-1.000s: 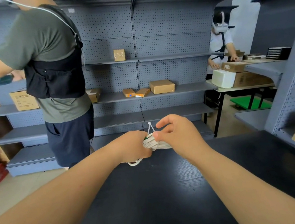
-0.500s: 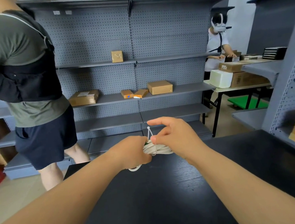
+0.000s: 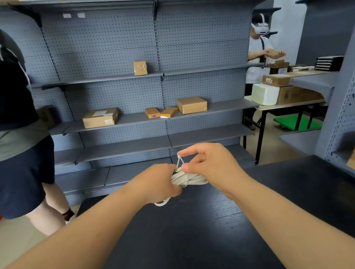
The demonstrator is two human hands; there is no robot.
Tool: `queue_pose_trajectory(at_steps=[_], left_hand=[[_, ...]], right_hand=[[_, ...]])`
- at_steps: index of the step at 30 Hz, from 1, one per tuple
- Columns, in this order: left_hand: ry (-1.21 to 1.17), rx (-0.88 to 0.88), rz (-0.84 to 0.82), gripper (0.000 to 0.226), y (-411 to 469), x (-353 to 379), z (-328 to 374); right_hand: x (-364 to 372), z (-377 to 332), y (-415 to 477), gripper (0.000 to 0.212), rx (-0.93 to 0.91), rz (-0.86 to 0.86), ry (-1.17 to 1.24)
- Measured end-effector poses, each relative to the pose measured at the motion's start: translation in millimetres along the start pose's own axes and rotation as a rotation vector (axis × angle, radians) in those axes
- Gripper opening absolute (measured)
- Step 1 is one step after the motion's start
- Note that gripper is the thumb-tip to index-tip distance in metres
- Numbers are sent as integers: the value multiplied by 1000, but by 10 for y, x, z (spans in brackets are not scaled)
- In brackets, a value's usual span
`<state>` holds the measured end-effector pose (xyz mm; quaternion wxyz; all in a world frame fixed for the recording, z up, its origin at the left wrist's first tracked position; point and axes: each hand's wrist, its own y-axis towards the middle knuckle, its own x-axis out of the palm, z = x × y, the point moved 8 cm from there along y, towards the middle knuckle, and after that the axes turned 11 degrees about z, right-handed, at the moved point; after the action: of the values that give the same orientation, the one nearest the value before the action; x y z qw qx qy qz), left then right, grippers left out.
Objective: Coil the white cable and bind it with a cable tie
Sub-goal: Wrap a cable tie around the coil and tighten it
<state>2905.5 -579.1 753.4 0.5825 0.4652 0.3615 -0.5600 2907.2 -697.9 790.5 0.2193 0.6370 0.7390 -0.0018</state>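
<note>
While both forearms reach out over the dark worktop (image 3: 185,245), the job looks to be at the binding step: the white cable (image 3: 188,178) is already coiled into a tight bundle, held just above the worktop's far part, betw. the two hands. One loose loop hangs below the left hand (image 3: 158,184), close to the worktop surface.

Left hand's grip is closed round the bundle's left end, fingers wrapped over the strands, so the coil can't spring apart. Right hand (image 3: 209,164) works the cable tie (image 3: 180,160): the tie stands up from the bundle as a small narrow loop w/ its top at the index fingertip, thumb and a bent finger pinching at its base where it meets the coil. That grip is nearly closed, a fine pinch on the tie, not on the cable. Can't tell if the tail is already through the tie's head; too small.

Next move, prob.: pull the tail so the loop cinches snug on the strands, left hand keeping the coil compact meanwhile.

Farther back: grey pegboard shelving (image 3: 160,74) w/ cardboard boxes (image 3: 192,105), a person (image 3: 2,115) standing far left, another at far right.
</note>
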Motion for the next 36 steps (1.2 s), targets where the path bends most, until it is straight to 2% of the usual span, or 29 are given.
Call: queue_pose_trajectory(at_steps=[6,11,23,36], left_hand=[[75,9,11,20,-4,-19,30],[61,13,0,21,-20,-18,43],[16,11,-4,18,-1,-7,60],[-53,-9,-38,7,-22,30,70]], right_hand=[[15,22,-2,22,24,-2,18],[-6,2,-7,31,17,22,15],[-29,9,38,27,-90,86,-76],[-25,72,66,11,-191,173,-129]])
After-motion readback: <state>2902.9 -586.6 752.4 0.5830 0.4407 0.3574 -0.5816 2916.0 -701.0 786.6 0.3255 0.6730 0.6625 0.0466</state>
